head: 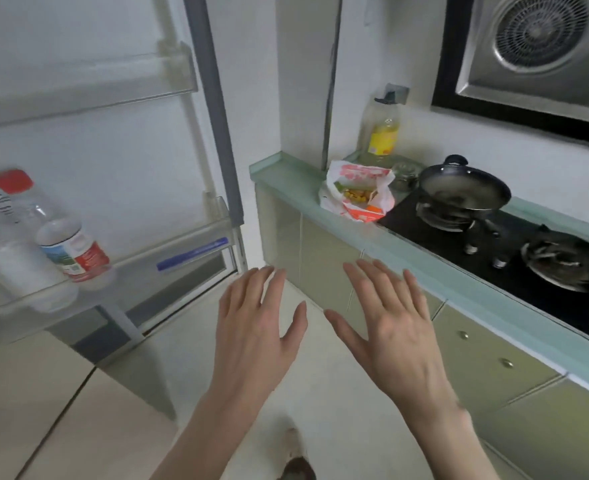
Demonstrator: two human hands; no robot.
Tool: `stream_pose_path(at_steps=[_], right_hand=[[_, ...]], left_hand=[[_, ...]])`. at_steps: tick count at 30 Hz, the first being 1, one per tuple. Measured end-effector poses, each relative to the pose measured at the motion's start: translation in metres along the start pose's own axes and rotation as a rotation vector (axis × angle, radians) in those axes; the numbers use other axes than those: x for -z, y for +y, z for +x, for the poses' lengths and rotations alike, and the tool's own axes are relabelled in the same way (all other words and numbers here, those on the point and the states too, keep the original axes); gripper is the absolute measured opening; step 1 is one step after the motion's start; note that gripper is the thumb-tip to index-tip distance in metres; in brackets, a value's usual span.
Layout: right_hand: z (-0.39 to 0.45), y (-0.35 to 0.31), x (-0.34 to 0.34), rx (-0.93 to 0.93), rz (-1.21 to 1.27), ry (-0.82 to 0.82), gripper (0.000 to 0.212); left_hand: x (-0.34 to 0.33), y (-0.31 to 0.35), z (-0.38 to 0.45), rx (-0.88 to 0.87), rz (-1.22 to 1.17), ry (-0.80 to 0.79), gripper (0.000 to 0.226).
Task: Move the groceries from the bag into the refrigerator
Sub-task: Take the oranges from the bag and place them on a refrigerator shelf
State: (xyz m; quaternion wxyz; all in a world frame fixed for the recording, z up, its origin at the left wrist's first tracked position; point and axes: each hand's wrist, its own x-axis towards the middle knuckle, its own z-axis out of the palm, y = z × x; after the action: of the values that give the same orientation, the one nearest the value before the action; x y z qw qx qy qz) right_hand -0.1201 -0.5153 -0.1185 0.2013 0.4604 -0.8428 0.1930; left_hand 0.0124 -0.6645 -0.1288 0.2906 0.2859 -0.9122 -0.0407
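Head view is showing a white plastic grocery bag with red print [357, 192] sitting on the pale green countertop [435, 282], well beyond the fingertips of the right hand [395, 332] and slightly to their left. Its mouth is gaping toward the camera, showing yellow and orange packets inside, and its long axis is running along the counter edge. The left hand [255, 336] and the right hand are hovering side by side over the pale tiled floor [61, 403], backs up, fingers straight and spread, thumbs angling toward each other, both holding nothing. To the left of the left hand the open white refrigerator door [88, 140] is standing with its clear door shelf [140, 268] carrying a clear plastic water bottle with a red and blue label [73, 249] and a second bottle with a red cap [7, 199], both tilted in this wide lens. Past the bag a yellow-labelled oil bottle [383, 129] is standing against the wall. To the right of the right hand a black frying pan [464, 190] is resting on the black gas hob [515, 271], under a steel extractor hood [542, 46]. Nothing is lying between the hands and the bag.
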Motion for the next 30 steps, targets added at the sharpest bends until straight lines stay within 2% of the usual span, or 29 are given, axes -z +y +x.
stream_pose_path(at_steps=[6,17,30], right_hand=[[0.031,0.067,-0.017,-0.069,-0.045,-0.016,0.063],[0.132,0.169,-0.067,-0.185,0.056,-0.048,0.063],[0.235,0.231,-0.141,-0.193,0.104,-0.045,0.057]], left_hand=[[-0.056,0.035,0.058,-0.074,-0.070,-0.015,0.048],[-0.149,0.069,0.188,-0.147,-0.195,-0.058,0.052],[-0.228,0.060,0.301,-0.102,-0.200,-0.096,0.050]])
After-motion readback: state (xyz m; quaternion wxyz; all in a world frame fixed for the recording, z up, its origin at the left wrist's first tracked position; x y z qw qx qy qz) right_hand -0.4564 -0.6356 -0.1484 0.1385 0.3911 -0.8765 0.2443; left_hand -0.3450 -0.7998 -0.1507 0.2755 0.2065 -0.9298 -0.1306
